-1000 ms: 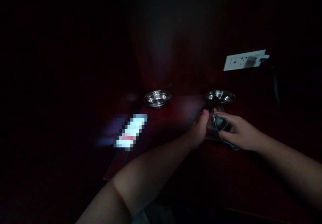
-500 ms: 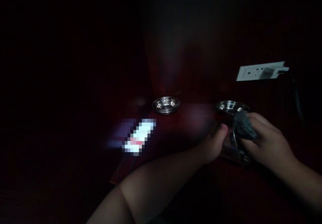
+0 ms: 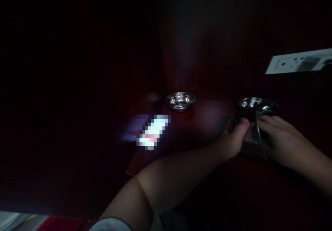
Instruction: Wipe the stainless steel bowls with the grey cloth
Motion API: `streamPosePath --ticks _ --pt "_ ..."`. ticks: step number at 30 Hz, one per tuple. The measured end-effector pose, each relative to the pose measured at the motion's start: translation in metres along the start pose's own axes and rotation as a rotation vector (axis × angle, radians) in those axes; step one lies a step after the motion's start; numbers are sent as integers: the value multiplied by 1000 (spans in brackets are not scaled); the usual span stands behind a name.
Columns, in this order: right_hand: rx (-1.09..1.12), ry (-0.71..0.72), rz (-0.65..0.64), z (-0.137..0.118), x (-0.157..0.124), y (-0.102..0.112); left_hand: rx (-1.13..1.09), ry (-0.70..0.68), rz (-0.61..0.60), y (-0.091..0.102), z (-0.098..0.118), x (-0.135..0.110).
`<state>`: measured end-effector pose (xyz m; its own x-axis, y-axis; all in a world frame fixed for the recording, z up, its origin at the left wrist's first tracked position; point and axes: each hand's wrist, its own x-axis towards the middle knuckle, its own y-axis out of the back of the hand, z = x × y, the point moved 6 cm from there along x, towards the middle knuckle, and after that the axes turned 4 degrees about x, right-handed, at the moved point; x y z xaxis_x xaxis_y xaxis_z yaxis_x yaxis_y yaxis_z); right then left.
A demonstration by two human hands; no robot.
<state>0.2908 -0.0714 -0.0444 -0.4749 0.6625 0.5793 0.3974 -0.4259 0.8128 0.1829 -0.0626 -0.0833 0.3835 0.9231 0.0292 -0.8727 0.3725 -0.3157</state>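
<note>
The scene is very dark. My left hand is wrapped round a clear glass lying tilted on the dark red table, thumb on top. My right hand is at the glass's rim, fingers curled in toward its mouth. The dark cloth seen earlier is hidden behind these fingers. A steel bowl sits just behind both hands.
A stack of steel bowls stands at the table's back middle. A lit, blurred phone screen lies to the left with a cable running off the front edge. A white wall socket is at the right.
My right hand has pushed in at the glass's mouth and the dark cloth is no longer visible. The view has shifted left, so everything sits further right.
</note>
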Motion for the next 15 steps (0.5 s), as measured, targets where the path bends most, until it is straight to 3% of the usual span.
streamPosePath --ticks 4,11,15 --pt "272 -110 -136 -1 -1 -9 -25 -104 100 6 10 -4" --pt "820 -321 -313 -19 -3 -9 6 -165 134 8 13 -2" --pt "1009 -410 -263 -24 -1 -4 8 -212 105 7 14 1"
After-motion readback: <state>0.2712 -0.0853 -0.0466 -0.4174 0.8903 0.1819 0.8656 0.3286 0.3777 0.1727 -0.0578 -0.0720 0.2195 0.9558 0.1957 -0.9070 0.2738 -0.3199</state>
